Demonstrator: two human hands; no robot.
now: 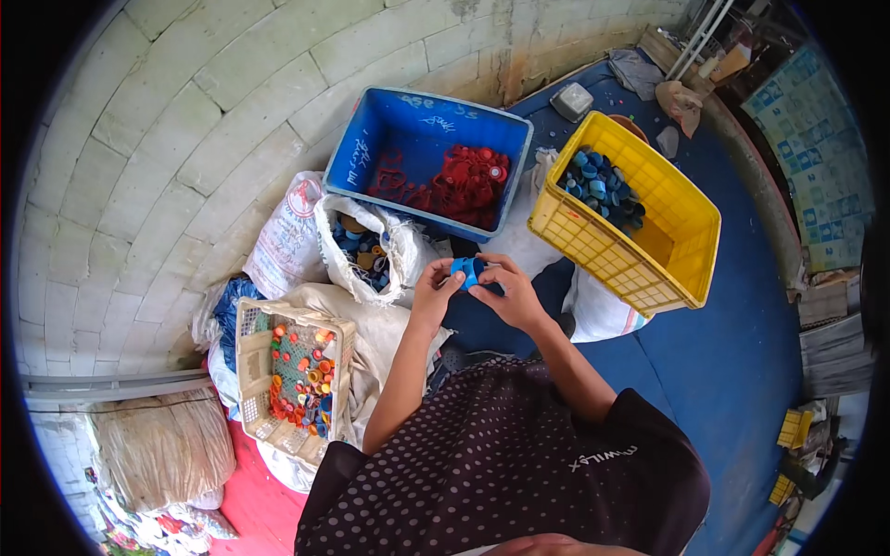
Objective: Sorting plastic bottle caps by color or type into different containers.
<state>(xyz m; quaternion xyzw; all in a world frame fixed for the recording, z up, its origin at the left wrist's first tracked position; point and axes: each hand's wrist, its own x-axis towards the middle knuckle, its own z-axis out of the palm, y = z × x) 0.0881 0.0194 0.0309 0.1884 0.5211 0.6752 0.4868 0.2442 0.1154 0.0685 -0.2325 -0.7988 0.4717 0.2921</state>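
In front of my chest, blue plastic bottle caps [467, 271] are held up between both hands. My left hand [432, 290] pinches the left side with thumb and fingers. On the right side, my right hand [511, 292] grips with thumb and curled fingertips. Whether these are two separate caps or a cap with its ring, I cannot tell. Just left of my hands stands an open white woven sack [410, 254] with mixed caps [358, 243] inside. Beyond it, a blue plastic crate [389, 118] contains red caps [473, 174].
At right, a yellow plastic crate [619, 274] with blue and dark caps [599, 187] rests tilted on white sacks [598, 306]. A cream plastic basket [247, 375] of orange, red and blue caps sits at left. A block wall [229, 104] curves behind; blue sheeting [716, 368] covers the floor.
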